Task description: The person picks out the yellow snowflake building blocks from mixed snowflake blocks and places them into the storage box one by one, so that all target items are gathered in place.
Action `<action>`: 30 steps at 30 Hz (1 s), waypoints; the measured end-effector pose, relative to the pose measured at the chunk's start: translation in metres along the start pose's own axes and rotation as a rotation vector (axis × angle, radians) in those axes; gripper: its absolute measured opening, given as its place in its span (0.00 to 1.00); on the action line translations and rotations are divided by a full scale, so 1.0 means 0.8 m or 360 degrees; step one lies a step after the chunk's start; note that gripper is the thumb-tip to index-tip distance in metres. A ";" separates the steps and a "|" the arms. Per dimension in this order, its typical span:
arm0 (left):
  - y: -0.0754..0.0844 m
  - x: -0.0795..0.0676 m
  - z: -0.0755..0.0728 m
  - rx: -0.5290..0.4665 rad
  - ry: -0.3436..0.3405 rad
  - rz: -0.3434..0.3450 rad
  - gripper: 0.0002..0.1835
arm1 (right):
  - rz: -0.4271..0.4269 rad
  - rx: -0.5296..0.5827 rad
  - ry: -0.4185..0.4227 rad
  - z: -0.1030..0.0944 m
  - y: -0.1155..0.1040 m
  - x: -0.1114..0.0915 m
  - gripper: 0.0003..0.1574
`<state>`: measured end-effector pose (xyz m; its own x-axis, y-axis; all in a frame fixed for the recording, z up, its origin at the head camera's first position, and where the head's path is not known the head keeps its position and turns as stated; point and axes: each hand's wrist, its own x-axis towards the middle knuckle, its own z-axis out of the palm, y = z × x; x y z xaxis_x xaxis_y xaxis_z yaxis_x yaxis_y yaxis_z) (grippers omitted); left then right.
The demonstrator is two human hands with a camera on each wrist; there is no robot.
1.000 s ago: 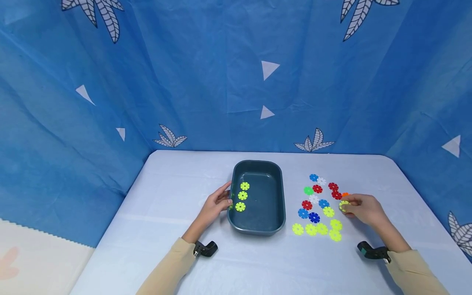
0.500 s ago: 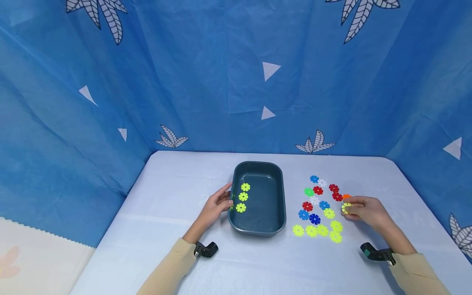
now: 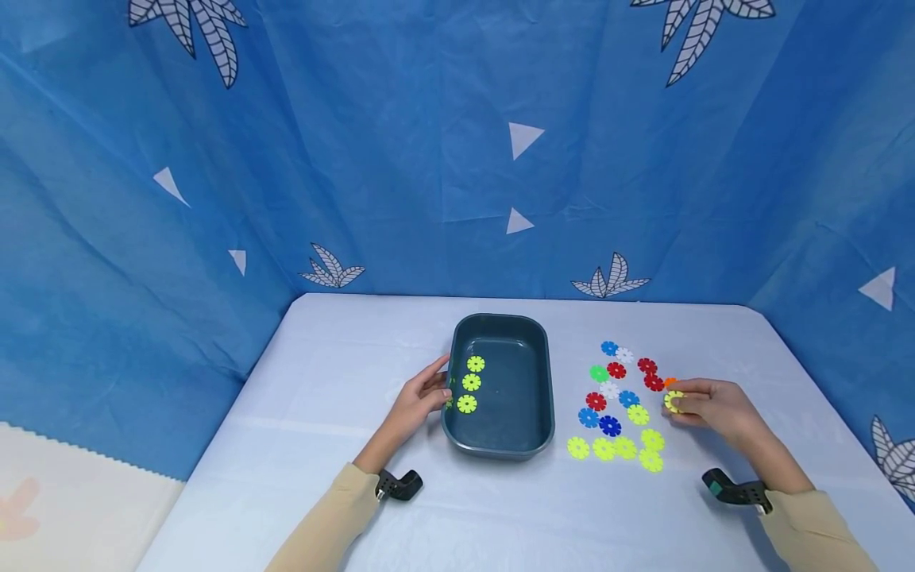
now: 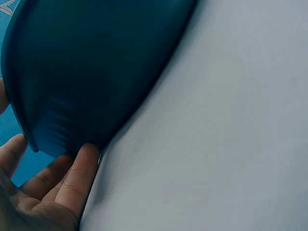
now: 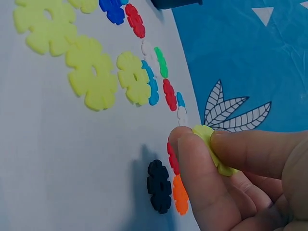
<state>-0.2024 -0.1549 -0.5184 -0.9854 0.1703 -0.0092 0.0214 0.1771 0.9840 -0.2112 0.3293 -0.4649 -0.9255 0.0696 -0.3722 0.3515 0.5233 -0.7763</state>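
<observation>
a: right hand (image 3: 715,407) first. what do you see?

b: thumb and forefinger pinch a yellow piece (image 3: 674,401), held just above the worktop (image 3: 572,516), right side of the scatter. orange piece (image 3: 669,382) near it, partly behind the hand. closer in, a black piece (image 5: 159,186) lies on the worktop beside the orange one.

a: and the left hand (image 3: 418,400)?

b: at the left side of the dark teal tray (image 3: 511,397). fingers (image 4: 79,178) fairly straight, touching the outer wall.

a: tray contents?

b: three yellow pieces (image 3: 471,382), a row along its left side.

a: the scatter itself?

b: right of the tray, well apart from it. six more yellow ones (image 3: 604,449), mostly toward the near edge; four red pieces (image 3: 596,402), two white pieces (image 3: 609,390), one green piece (image 3: 599,373), several blue pieces (image 3: 610,427). all flat, some touching.

a: backdrop?

b: blue cloth (image 3: 457,159), white triangles and leaf prints.
</observation>
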 end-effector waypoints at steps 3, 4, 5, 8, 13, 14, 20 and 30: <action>-0.002 0.001 -0.001 -0.0005 -0.0006 0.0014 0.36 | -0.0009 -0.0001 -0.0023 -0.001 -0.004 0.000 0.36; -0.003 0.001 -0.001 -0.0004 -0.0008 0.0019 0.35 | -0.0011 0.0001 -0.0032 0.000 -0.005 0.001 0.36; -0.003 0.002 -0.001 -0.0002 -0.0009 0.0025 0.35 | -0.0018 -0.0003 -0.0040 0.000 -0.006 0.001 0.36; -0.004 0.002 -0.002 0.0010 -0.0013 0.0040 0.35 | -0.0033 -0.0006 -0.0076 0.001 -0.010 0.001 0.37; -0.003 0.001 -0.002 0.0011 -0.0010 0.0027 0.35 | -0.0059 0.0000 -0.0133 0.004 -0.019 0.002 0.37; -0.003 0.001 -0.002 0.0007 -0.0009 0.0020 0.35 | -0.0064 -0.0004 -0.0144 0.005 -0.021 0.002 0.37; -0.003 0.001 -0.002 -0.0003 -0.0007 0.0018 0.36 | -0.0104 -0.0012 -0.0201 0.016 -0.040 0.002 0.36; -0.002 0.001 -0.002 0.0013 -0.0008 0.0037 0.36 | -0.0212 -0.0027 -0.0310 0.039 -0.078 0.001 0.30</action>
<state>-0.2038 -0.1563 -0.5200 -0.9837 0.1793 0.0128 0.0457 0.1809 0.9824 -0.2291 0.2703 -0.4327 -0.9184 -0.1653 -0.3593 0.2242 0.5309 -0.8172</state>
